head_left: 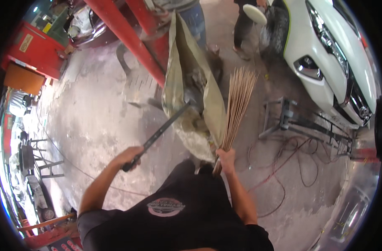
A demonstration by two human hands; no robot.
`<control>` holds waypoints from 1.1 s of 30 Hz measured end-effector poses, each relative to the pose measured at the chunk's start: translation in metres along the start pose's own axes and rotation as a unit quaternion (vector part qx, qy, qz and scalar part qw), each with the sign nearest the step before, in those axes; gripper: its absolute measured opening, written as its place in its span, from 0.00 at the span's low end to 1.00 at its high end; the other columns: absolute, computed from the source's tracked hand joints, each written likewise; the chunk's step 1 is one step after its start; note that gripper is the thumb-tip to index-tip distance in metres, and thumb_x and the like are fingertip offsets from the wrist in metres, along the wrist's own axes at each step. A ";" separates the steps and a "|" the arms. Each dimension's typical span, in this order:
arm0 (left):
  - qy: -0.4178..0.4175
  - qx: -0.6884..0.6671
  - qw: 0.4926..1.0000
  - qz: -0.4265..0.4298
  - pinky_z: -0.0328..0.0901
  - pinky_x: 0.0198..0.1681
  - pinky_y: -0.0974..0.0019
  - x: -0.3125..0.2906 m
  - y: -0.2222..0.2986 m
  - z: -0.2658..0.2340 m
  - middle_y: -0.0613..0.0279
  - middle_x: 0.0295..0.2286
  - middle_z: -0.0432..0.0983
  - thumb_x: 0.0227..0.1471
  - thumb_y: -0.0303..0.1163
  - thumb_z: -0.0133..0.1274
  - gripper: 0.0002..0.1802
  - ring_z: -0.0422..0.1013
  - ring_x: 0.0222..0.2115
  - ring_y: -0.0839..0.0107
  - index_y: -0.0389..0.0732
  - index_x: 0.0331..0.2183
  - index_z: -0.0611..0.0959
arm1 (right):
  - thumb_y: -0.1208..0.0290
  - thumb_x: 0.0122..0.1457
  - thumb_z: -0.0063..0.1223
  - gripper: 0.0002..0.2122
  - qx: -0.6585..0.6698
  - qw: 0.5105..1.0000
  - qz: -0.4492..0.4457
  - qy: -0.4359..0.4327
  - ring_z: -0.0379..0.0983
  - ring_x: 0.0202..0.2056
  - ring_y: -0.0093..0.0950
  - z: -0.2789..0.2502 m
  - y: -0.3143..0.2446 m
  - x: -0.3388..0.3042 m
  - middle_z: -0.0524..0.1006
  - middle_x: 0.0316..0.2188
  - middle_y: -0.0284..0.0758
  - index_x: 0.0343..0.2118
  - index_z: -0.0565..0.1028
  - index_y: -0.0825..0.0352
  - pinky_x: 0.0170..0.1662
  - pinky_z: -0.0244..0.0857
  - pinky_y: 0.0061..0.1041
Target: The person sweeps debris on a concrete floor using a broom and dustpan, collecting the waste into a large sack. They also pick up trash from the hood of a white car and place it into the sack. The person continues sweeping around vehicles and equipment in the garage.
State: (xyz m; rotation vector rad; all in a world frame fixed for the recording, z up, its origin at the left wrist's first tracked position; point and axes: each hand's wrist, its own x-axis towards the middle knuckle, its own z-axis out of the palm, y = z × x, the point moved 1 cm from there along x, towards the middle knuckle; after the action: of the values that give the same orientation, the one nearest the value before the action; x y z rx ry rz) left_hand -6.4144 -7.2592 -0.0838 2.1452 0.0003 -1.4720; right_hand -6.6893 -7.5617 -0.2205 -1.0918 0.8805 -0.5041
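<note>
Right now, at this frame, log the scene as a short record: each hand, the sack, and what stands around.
Left hand: grips the near end of a long dark bar
Bar's far end: at the sack's open mouth; exact depth unclear
Right hand: grips a stick broom, sticks fanned upward
Sack: pale, open, ahead of the wearer
To the right: white car, metal stand
Beyond: another person's legs

The broom (240,98) is tan; sack (214,108), khaki; handle (166,126), dark grey; car (297,42), white.

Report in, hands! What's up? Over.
Left hand: gripping bar. Right hand: gripping broom. Sack: open, bar's end at its mouth. Cords on floor, right.
</note>
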 end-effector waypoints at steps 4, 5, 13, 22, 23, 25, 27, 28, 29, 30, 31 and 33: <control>0.047 -0.014 0.996 0.071 0.61 0.11 0.68 0.073 -0.036 0.047 0.60 0.17 0.71 0.64 0.55 0.46 0.26 0.66 0.10 0.73 0.40 0.45 0.77 | 0.71 0.51 0.61 0.08 -0.030 0.999 -0.008 -0.024 0.68 0.24 0.18 0.003 0.038 0.010 0.75 0.22 0.27 0.27 0.79 0.71 0.27 0.61 0.25; 0.046 -0.036 0.995 0.079 0.61 0.11 0.68 0.092 -0.042 0.059 0.61 0.17 0.71 0.64 0.54 0.48 0.24 0.66 0.10 0.73 0.40 0.43 0.77 | 0.69 0.52 0.63 0.09 -0.052 0.998 0.004 -0.034 0.68 0.24 0.19 0.002 0.042 0.011 0.76 0.22 0.27 0.28 0.80 0.72 0.27 0.61 0.25; 0.113 0.065 0.985 0.115 0.60 0.16 0.69 -0.044 0.019 0.051 0.67 0.17 0.70 0.59 0.42 0.55 0.20 0.66 0.15 0.77 0.33 0.43 0.82 | 0.74 0.47 0.56 0.06 -0.048 0.995 -0.004 0.089 0.64 0.23 0.18 -0.032 0.019 0.013 0.70 0.19 0.26 0.25 0.73 0.72 0.25 0.60 0.27; 0.135 0.051 0.980 0.134 0.59 0.15 0.71 -0.117 -0.038 0.020 0.69 0.16 0.71 0.55 0.34 0.58 0.17 0.65 0.13 0.79 0.33 0.43 0.84 | 0.74 0.48 0.57 0.06 -0.096 0.995 -0.020 0.033 0.69 0.22 0.22 -0.033 0.064 0.038 0.73 0.18 0.29 0.24 0.75 0.72 0.24 0.62 0.28; 0.117 0.008 0.986 0.116 0.60 0.12 0.71 -0.092 -0.061 0.023 0.66 0.16 0.72 0.56 0.35 0.59 0.17 0.65 0.11 0.77 0.33 0.43 0.83 | 0.73 0.48 0.57 0.07 -0.089 0.995 -0.029 0.024 0.70 0.22 0.22 -0.031 0.062 0.038 0.73 0.18 0.30 0.24 0.76 0.73 0.24 0.62 0.29; 0.035 -0.122 0.986 0.110 0.61 0.11 0.69 -0.063 -0.089 0.042 0.61 0.16 0.73 0.59 0.38 0.57 0.18 0.66 0.09 0.74 0.32 0.42 0.80 | 0.73 0.48 0.58 0.07 -0.090 0.994 -0.046 0.048 0.71 0.22 0.23 -0.031 0.051 0.037 0.74 0.18 0.31 0.24 0.76 0.73 0.25 0.63 0.29; -0.002 -0.179 0.976 0.121 0.61 0.09 0.68 -0.053 -0.111 0.053 0.58 0.15 0.73 0.62 0.41 0.54 0.20 0.67 0.08 0.70 0.32 0.42 0.79 | 0.73 0.49 0.58 0.08 -0.112 0.990 -0.044 0.078 0.71 0.22 0.23 -0.025 0.039 0.032 0.75 0.19 0.31 0.24 0.76 0.74 0.25 0.64 0.30; -0.015 -0.197 0.972 0.130 0.60 0.09 0.67 -0.030 -0.125 0.060 0.58 0.14 0.71 0.64 0.43 0.50 0.21 0.67 0.08 0.70 0.32 0.43 0.78 | 0.72 0.49 0.58 0.08 -0.136 0.985 -0.054 0.090 0.70 0.23 0.23 -0.030 0.039 0.040 0.75 0.19 0.32 0.25 0.76 0.75 0.25 0.64 0.30; -0.020 -0.206 0.969 0.137 0.60 0.10 0.68 -0.020 -0.127 0.074 0.59 0.14 0.71 0.64 0.43 0.49 0.21 0.66 0.08 0.71 0.32 0.45 0.77 | 0.72 0.49 0.58 0.09 -0.160 0.981 -0.053 0.094 0.70 0.23 0.22 -0.039 0.049 0.045 0.75 0.19 0.32 0.25 0.76 0.75 0.25 0.64 0.30; -0.018 -0.232 0.964 0.130 0.60 0.10 0.69 -0.013 -0.123 0.088 0.60 0.15 0.70 0.65 0.43 0.49 0.22 0.66 0.09 0.71 0.33 0.46 0.77 | 0.73 0.49 0.58 0.08 -0.146 0.987 -0.047 0.056 0.69 0.22 0.22 -0.039 0.039 0.045 0.75 0.19 0.31 0.25 0.76 0.75 0.25 0.63 0.30; -0.021 -0.251 0.960 0.127 0.60 0.11 0.70 -0.011 -0.122 0.093 0.61 0.16 0.70 0.65 0.44 0.49 0.22 0.65 0.09 0.72 0.33 0.47 0.76 | 0.73 0.49 0.58 0.08 -0.128 0.991 -0.042 0.027 0.68 0.22 0.21 -0.041 0.030 0.039 0.74 0.19 0.30 0.25 0.76 0.75 0.24 0.62 0.29; -0.034 -0.256 0.955 0.145 0.60 0.12 0.71 -0.020 -0.125 0.086 0.62 0.17 0.69 0.65 0.44 0.49 0.22 0.65 0.09 0.73 0.34 0.49 0.76 | 0.74 0.48 0.58 0.07 -0.132 0.989 -0.023 0.066 0.67 0.22 0.21 -0.048 0.027 0.042 0.73 0.19 0.28 0.25 0.76 0.73 0.25 0.61 0.27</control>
State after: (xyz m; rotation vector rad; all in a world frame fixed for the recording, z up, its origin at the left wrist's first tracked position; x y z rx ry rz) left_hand -6.5339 -7.1826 -0.1420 1.6003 0.0372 -1.2118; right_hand -6.7057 -7.6081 -0.2694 -1.3339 1.0612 -0.5118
